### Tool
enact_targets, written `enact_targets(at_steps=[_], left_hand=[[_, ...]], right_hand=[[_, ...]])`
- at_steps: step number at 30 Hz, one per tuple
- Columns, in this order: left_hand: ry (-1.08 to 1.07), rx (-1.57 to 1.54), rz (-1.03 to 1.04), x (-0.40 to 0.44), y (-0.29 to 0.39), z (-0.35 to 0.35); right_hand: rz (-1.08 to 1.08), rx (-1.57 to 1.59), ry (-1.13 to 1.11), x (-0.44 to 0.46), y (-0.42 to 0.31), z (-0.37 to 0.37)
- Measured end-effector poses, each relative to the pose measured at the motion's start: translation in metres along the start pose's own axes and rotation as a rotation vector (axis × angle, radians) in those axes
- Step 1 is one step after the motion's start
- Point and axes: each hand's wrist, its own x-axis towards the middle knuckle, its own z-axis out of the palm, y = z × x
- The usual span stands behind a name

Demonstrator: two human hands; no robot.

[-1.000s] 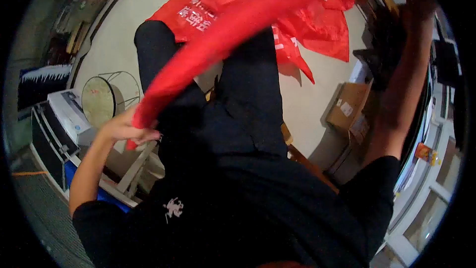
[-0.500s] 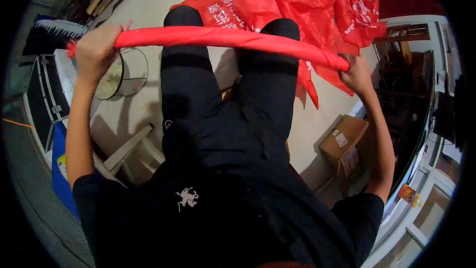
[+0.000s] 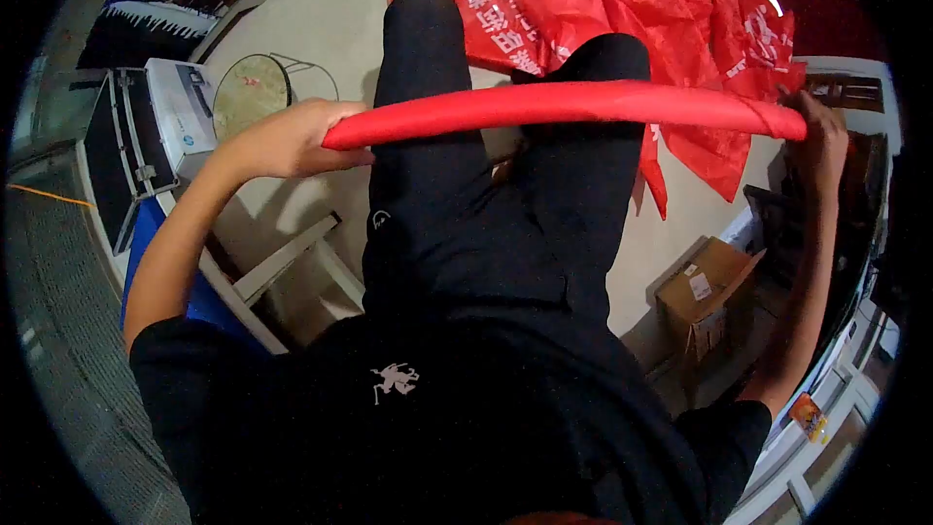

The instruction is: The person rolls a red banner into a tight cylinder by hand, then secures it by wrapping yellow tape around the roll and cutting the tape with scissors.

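Note:
A long red roll of twisted cloth [image 3: 564, 103] stretches above my knees, slightly bowed upward in the middle. Its left end is in my left hand [image 3: 309, 139], with the fingers wrapped round it. My right hand [image 3: 822, 134] is closed on the other end, near a dark background. Beyond my knees, crumpled red fabric [image 3: 641, 0] with white printed characters lies spread on the floor. The roll passes in front of part of that fabric and of my black trousers.
A round stool [image 3: 251, 92] stands at the left, by a white box [image 3: 183, 107] and a black case [image 3: 112, 160]. A wooden frame [image 3: 287, 258] is below the stool. An open cardboard box [image 3: 702, 282] sits at the right.
The roll swung from a steep slant to nearly level. My left hand went up, then shifted right and slightly down. My right hand came down from the top, then moved farther right. The view has shifted.

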Motion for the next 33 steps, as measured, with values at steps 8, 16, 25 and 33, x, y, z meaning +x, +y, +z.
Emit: enact_targets(at_steps=[8, 16, 25, 33], left_hand=[[-0.301, -0.733, -0.058, -0.007, -0.003, 0.024], [-0.472, -0.637, 0.416, 0.022, -0.004, 0.048], [-0.791, -1.174, -0.150, 0.006, 0.028, 0.071], [-0.199, -0.377, -0.080, 0.026, -0.018, 0.055]], right_hand=[[-0.236, -0.049, 0.127, 0.000, 0.040, -0.002], [0.035, 0.045, 0.020, -0.032, 0.072, 0.005], [0.158, 0.137, -0.124, -0.056, 0.053, 0.026], [0.197, 0.242, -0.206, -0.068, 0.021, 0.044]])
